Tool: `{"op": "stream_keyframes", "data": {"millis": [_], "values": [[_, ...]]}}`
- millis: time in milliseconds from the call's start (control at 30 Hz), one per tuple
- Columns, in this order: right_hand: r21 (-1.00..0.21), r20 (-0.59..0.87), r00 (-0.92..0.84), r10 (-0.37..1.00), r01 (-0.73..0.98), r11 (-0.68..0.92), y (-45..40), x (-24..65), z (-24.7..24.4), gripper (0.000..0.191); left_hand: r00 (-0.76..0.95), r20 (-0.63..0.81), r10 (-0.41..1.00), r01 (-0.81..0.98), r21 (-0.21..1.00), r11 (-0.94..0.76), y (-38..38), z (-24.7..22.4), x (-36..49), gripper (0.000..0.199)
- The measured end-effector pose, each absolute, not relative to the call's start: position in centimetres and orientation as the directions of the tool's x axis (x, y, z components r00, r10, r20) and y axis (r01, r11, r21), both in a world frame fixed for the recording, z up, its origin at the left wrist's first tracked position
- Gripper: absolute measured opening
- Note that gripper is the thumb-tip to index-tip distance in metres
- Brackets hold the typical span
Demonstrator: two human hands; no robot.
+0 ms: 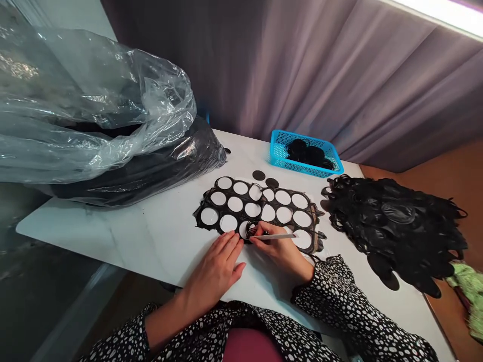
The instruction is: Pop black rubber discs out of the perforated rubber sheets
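Note:
On the white table lies a black sheet (258,202) with rows of round holes, the white surface showing through them. My left hand (221,261) rests flat at its near edge, fingers stretched out and holding nothing. Pinched in my right hand (277,246) is a slim pale stick-like tool (277,236), its tip pointing left near my left fingertips; its exact kind does not show. Thin black rings (250,230) sit by my right fingertips, over a hole in the near row. Whether those fingers also hold the rings is unclear. Black discs (258,175) lie just beyond the sheet.
A large clear plastic bag (151,120) with black material covers the table's left side. Behind the sheet stands a blue basket (279,163) holding black rings. A wide heap of black cut pieces (396,216) lies at right, beside green cloth (470,296). Grey curtains hang behind.

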State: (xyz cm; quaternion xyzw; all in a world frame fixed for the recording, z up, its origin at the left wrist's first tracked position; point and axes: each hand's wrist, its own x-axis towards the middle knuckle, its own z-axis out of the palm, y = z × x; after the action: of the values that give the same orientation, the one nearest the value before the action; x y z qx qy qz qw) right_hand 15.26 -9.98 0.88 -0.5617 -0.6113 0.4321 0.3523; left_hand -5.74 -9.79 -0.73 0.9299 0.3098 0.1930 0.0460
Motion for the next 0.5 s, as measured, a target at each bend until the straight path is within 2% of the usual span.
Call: {"op": "stream_keyframes", "data": {"millis": [367, 500], "values": [[-0.787, 0.045, -0.1, 0.994, 0.609, 0.097, -10.1, 14.5, 0.5, 0.019, 0.71, 0.377, 0.595, 0.556, 0.219, -0.802, -10.0, -1.1, -5.7, 0.036], [-0.643, 0.142, -0.184, 0.973, 0.73, 0.232, -10.6, 14.2, 0.0, 0.018, 0.714, 0.369, 0.595, 0.549, 0.233, -0.803, -9.9, -1.0, -5.6, 0.034]]}}
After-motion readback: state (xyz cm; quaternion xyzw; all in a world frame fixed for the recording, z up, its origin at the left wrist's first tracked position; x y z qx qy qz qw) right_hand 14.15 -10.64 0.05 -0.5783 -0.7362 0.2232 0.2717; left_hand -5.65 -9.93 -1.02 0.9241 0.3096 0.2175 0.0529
